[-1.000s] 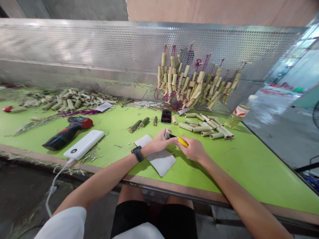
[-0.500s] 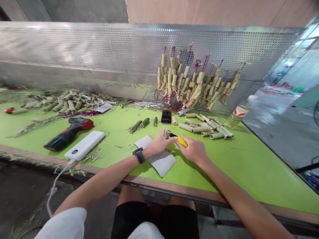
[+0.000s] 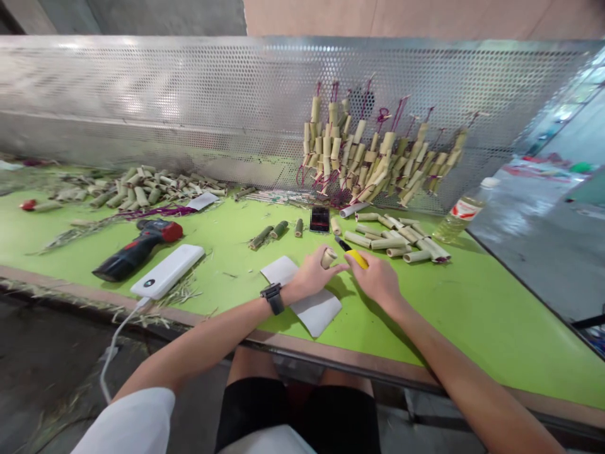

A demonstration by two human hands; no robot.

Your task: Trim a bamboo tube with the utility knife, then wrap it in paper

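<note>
My left hand (image 3: 312,277) grips a dry, matt bamboo piece (image 3: 328,257); the right hand (image 3: 378,280) holds a glossy yellow plastic knife (image 3: 354,255) (green tabletop (image 3: 472,315) smooth, matt).

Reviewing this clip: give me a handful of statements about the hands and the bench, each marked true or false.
1. The left hand holds a short bamboo piece. True.
2. The right hand holds a red drill. False: it holds a yellow-handled tool; the drill lies apart on the left of the table.
3. A watch is on the left wrist. True.
4. The power bank lies right of the bottle. False: it lies far left of it, beside the drill.
5. Bamboo bundles hang on the perforated panel. True.
</note>
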